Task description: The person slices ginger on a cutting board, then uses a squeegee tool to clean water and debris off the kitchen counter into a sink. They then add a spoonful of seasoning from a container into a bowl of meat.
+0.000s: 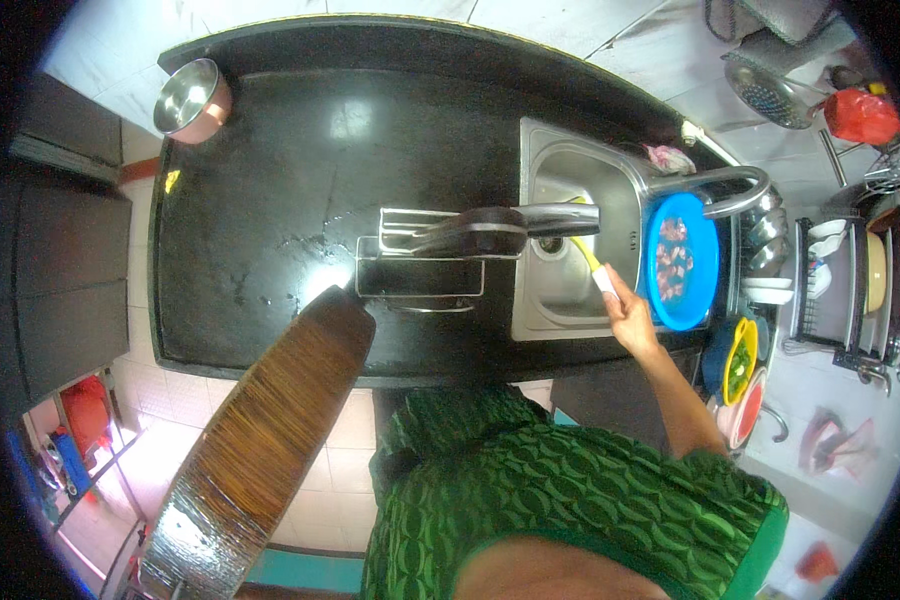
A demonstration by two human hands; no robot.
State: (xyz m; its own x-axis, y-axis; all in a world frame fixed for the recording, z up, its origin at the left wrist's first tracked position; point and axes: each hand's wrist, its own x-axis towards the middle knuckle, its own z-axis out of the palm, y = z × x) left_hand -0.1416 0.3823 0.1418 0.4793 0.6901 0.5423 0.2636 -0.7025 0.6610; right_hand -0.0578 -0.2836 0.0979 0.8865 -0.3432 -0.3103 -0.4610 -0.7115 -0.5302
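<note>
My right hand (630, 315) grips the white end of a yellow-and-white handled brush or scrubber (591, 259). Its far end reaches into the steel sink (523, 300), partly hidden behind a dark handle with a steel end (495, 232). My left hand is out of view; only a sliver of arm shows at the bottom edge. A long, glossy brown object with crosswise streaks (277, 420), possibly a wooden board, slants up from the lower left to the counter. What holds it is hidden. Before me a wire rack (420, 295) stands on the black counter (270, 172).
Beside the sink, under the curved faucet (742, 176), a blue basin (682, 319) holds pinkish pieces in liquid. A steel pot (202, 120) sits at the counter's far left corner. Right of the basin are bowls (765, 255) and a yellow strainer (750, 337) with greens.
</note>
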